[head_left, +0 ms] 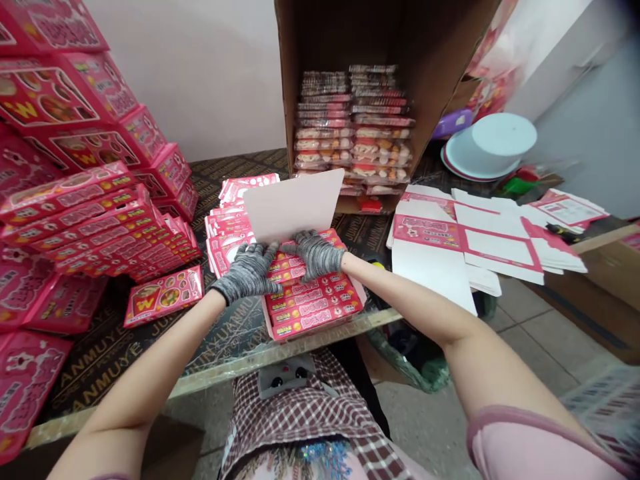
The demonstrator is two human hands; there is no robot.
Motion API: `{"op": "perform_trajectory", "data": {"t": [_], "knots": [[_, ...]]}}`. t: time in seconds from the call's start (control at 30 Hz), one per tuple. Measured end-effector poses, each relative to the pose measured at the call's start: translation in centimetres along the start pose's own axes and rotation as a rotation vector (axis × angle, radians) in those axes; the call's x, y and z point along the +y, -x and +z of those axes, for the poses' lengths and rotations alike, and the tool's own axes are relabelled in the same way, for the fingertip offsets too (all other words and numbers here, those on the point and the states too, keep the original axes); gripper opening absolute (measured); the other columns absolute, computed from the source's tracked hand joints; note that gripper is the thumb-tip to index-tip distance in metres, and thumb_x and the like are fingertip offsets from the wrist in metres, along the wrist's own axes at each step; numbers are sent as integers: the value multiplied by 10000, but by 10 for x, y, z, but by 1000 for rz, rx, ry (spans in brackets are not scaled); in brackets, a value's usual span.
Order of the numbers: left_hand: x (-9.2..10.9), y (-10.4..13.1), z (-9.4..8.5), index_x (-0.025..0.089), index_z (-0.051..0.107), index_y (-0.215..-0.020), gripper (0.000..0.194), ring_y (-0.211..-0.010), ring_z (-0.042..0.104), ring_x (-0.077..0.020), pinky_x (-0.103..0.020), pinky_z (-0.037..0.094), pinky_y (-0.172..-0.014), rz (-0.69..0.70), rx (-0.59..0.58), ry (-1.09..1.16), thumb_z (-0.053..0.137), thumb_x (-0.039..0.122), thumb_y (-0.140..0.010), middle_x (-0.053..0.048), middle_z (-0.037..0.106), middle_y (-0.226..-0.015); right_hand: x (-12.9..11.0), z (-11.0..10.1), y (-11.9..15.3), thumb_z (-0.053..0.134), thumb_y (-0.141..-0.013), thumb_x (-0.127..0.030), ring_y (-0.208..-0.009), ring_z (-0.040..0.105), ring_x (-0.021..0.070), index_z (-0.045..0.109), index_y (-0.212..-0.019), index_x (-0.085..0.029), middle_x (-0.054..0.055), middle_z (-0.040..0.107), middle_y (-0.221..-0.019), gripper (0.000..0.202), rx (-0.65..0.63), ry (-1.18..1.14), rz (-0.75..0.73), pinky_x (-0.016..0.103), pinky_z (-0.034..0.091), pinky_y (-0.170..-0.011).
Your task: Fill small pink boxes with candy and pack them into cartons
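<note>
The pink carton (359,293) lies directly beneath both gloved hands, its narrow printed boxes (305,308) running crosswise, long axes from the left hand (250,270) toward the right hand (317,255), in a row reaching back toward the wearer. The left hand spreads over the near-left edge, apparently gripping nothing; the right, half-curled, rests on the boxes (whether it pinches one, I cannot tell). Neither is clearly nearer. The blank white flap (295,203) stands tilted just beyond the fingertips.
</note>
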State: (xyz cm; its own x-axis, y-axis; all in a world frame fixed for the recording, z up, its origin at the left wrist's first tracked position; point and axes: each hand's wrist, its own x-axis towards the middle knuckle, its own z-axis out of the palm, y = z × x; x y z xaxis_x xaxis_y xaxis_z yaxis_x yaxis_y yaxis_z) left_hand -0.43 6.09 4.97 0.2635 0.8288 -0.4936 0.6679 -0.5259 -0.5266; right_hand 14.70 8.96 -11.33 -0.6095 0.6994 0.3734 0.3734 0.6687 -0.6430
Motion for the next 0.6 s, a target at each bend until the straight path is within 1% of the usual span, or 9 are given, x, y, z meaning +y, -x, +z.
{"op": "perform_trajectory", "data": {"t": [0.07, 0.13, 0.2, 0.23, 0.3, 0.4, 0.47, 0.53, 0.6], "knots": [[0, 3, 2, 57, 519, -1480, 819, -1379, 495, -457, -639, 285, -1213, -61, 149, 6, 689, 544, -844, -282, 547, -1461, 13, 1, -3, 839, -779, -458, -1386, 512, 370, 474, -1551, -124, 216, 521, -1523, 917, 80, -153, -22, 500, 404, -1171], [5, 5, 5, 82, 596, -1402, 588, -1369, 516, -406, -609, 235, -1246, -97, 295, 38, 523, 475, -971, -240, 584, -1439, 28, -3, 3, 670, -947, -445, -1411, 518, 297, 494, -1534, -109, 188, 541, -1530, 699, 256, -246, 7, 427, 412, -1192], [11, 2, 12, 64, 637, -1340, 503, -1319, 559, -388, -605, 185, -1265, -90, 314, 83, 456, 392, -1004, -233, 634, -1371, 37, -4, 11, 494, -1044, -363, -1396, 547, 288, 539, -1498, -95, 185, 582, -1500, 529, 372, -201, 99, 438, 416, -1199], [15, -2, 18, 52, 644, -1327, 486, -1310, 565, -395, -621, 152, -1269, -72, 291, 104, 452, 358, -1002, -238, 645, -1354, 37, -2, 14, 452, -1052, -303, -1379, 565, 305, 566, -1472, -81, 196, 596, -1483, 488, 347, -144, 158, 465, 419, -1196], [20, -11, 32, 34, 673, -1276, 446, -1288, 576, -428, -677, 114, -1255, -39, 207, 114, 472, 299, -979, -258, 663, -1320, 30, 9, 16, 431, -1018, -161, -1349, 595, 352, 590, -1435, -26, 241, 600, -1464, 466, 175, -51, 254, 514, 442, -1171], [21, -23, 50, 54, 758, -1085, 343, -1165, 639, -457, -747, 168, -1205, -7, 81, 68, 494, 210, -930, -266, 731, -1152, 13, 33, 10, 447, -929, -15, -1335, 604, 405, 588, -1394, 75, 320, 579, -1441, 493, -11, -30, 329, 557, 465, -1137], [12, -23, 53, 91, 783, -941, 269, -1050, 686, -436, -746, 203, -1201, 18, 58, 82, 541, 196, -887, -239, 763, -1014, 13, 41, 8, 523, -911, -40, -1272, 655, 393, 656, -1333, 43, 287, 653, -1364, 449, 0, -66, 315, 523, 501, -1114], [-2, -13, 51, 153, 785, -936, 235, -1025, 705, -388, -707, 193, -1239, 40, 151, 186, 580, 251, -875, -176, 782, -1004, 28, 41, 16, 588, -930, -150, -1174, 718, 338, 719, -1290, -59, 194, 741, -1264, 393, 30, -110, 283, 451, 552, -1068], [-16, 4, 54, 195, 768, -1062, 313, -1121, 693, -343, -645, 200, -1273, -9, 340, 348, 537, 356, -927, -130, 776, -1133, 52, 40, 32, 554, -980, -297, -1139, 731, 291, 722, -1300, -125, 143, 760, -1242, 401, 244, -222, 319, 415, 568, -1045]]}}
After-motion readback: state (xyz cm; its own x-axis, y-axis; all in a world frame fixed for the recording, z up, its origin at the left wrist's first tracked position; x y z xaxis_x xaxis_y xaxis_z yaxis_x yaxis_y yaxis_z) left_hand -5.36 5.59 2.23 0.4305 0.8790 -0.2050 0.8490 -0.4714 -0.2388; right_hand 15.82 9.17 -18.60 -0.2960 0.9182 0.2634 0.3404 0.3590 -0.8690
